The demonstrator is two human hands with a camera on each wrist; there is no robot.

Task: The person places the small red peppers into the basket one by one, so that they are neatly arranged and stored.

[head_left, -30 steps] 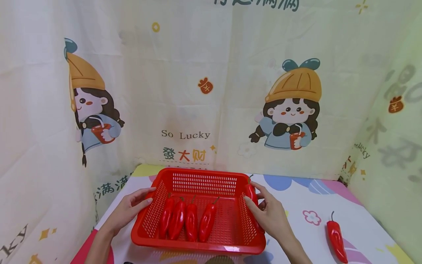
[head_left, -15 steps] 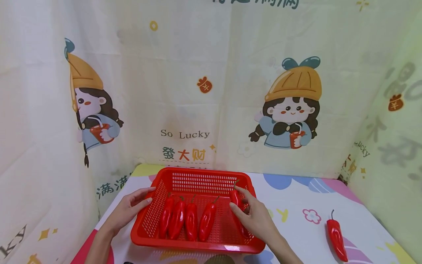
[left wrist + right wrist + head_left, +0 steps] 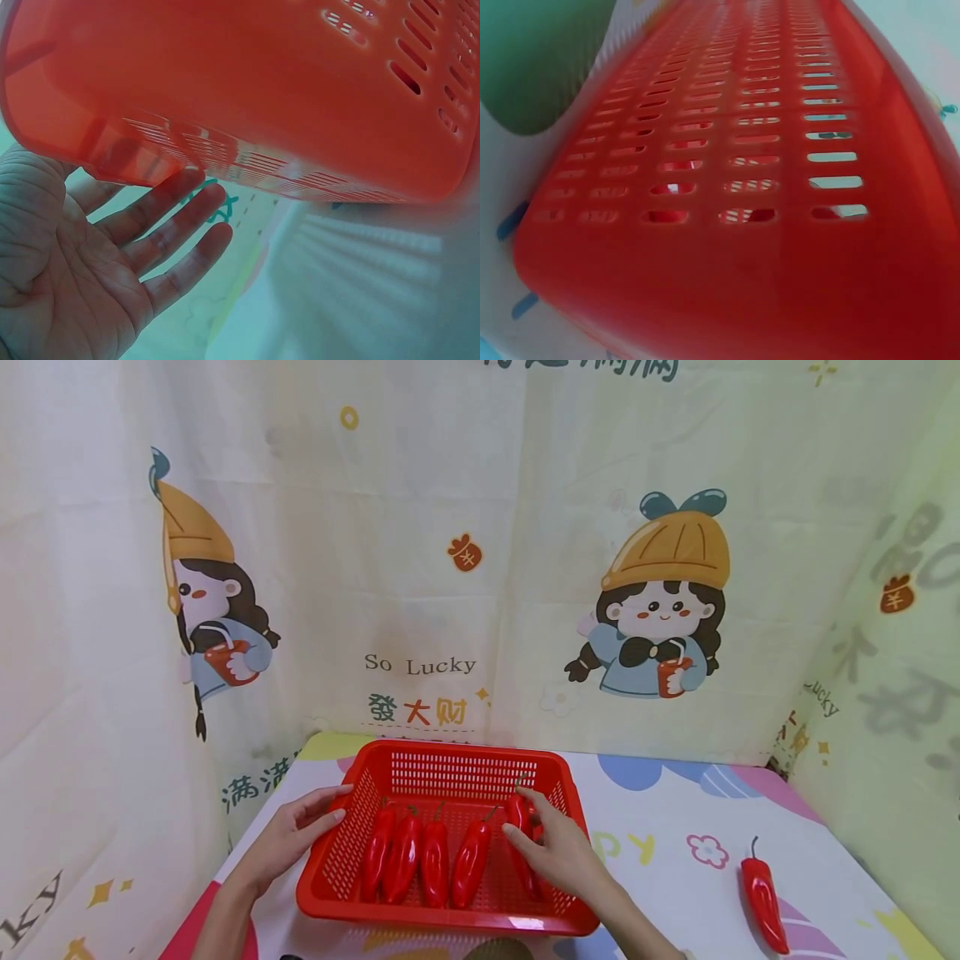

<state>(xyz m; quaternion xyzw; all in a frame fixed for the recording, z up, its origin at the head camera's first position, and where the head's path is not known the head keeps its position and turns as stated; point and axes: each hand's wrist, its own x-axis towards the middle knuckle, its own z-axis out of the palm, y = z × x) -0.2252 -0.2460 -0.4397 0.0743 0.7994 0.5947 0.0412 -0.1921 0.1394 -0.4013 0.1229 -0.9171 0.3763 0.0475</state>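
A red plastic basket (image 3: 457, 922) with slotted walls stands on the table. Several glossy red chili peppers (image 3: 435, 864) with green stems lie side by side in its left and middle part. My right hand (image 3: 558, 852) reaches over the right wall and holds another red chili pepper (image 3: 520, 814) inside the basket, stem toward the far wall. My left hand (image 3: 288, 835) rests at the left rim. The left wrist view shows that hand's fingers (image 3: 174, 266) nearly straight, touching the outside of the basket. Only the basket wall (image 3: 705, 285) shows in the right wrist view, not the hand.
One more red chili pepper (image 3: 763, 903) lies on the patterned table cover (image 3: 667, 893), right of the basket. A printed curtain (image 3: 517, 610) hangs behind the table and along both sides. Part of a small dark object (image 3: 291, 957) shows at the bottom edge.
My right hand has carried its chili pepper leftward from the basket's right rim to inside, near the other peppers. The left hand has stayed at the left rim.
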